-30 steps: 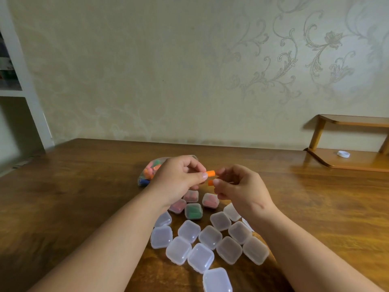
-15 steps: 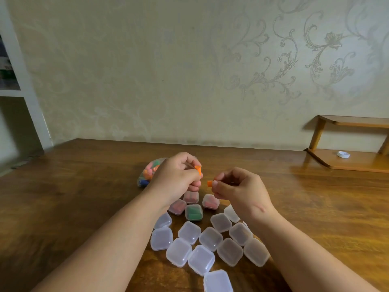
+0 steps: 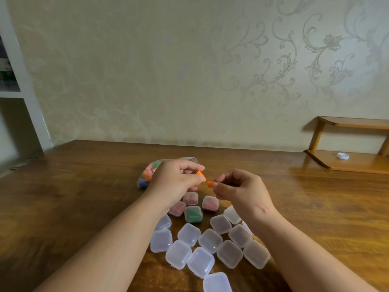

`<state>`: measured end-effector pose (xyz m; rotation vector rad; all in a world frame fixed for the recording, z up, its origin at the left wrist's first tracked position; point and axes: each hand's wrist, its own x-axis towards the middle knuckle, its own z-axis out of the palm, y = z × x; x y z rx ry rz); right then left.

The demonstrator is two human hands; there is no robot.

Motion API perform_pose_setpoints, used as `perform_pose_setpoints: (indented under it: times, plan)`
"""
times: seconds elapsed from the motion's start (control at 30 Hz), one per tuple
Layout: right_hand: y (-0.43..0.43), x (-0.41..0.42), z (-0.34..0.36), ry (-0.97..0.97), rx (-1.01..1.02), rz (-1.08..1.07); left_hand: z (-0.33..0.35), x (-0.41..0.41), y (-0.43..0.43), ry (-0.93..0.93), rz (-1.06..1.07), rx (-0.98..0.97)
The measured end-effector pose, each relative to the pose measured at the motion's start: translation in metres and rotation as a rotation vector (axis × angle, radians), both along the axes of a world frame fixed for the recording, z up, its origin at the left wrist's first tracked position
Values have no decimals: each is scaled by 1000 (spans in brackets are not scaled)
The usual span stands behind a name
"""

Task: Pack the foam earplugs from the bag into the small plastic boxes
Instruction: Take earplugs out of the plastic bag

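Behind the left hand, the bag is half hidden.

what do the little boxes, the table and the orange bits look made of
Boxes: frosted, see-through plastic, since coloured contents show through some. Table: glossy varnished wood, with visible grain and glare. Orange bits: matte, probably foam.

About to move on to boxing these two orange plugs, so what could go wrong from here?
1. Each orange earplug is only pinched at its end, above the crowded small boxes; a slip could send it among them.
2. Both hands are full and every box looks closed, so opening one is awkward.
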<state>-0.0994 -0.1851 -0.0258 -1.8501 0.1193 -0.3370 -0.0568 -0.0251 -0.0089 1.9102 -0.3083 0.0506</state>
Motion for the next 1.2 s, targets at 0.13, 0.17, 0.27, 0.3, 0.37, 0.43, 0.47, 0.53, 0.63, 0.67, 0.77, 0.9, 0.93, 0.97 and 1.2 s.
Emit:
perform_pose_setpoints:
  times: [0.13,0.17,0.27,0.3,0.37,0.43,0.47,0.53,0.63,0.67,0.77,0.9,0.93,0.97,1.2]
  plan:
    - [0,0,0,18,-23,10,-1,2,-1,12,1,31]
    - [1,-1,0,20,-23,11,-1,2,-1,11,-4,21]
    - [1,0,1,14,4,7,-1,1,-1,-10,-25,15]
    - [1,0,1,7,22,8,-1,0,-1,-15,-33,18]
    - [1,0,2,0,58,15,0,-1,0,-25,-46,30]
    - [1,-1,1,-2,82,26,1,-3,-1,-33,-62,45]
    - [1,-1,1,-2,92,32,1,-4,-1,-33,-67,48]
    - [1,-1,1,-3,105,40,1,-4,-1,-29,-71,51]
    - [1,-2,1,-13,97,54,0,-2,0,-25,-70,59]
    - [0,-1,0,-16,86,62,-1,-2,0,-27,-71,66]
    - [1,-1,0,-16,44,67,-1,1,1,-6,-89,81]
    - [0,0,1,-9,94,12,5,8,13,52,-127,170]
    - [-1,0,1,-9,109,-3,8,9,17,37,-114,210]
    - [-1,0,1,-8,115,-10,11,10,21,16,-93,260]
    - [0,0,1,3,96,-3,22,9,36,-20,54,1009]
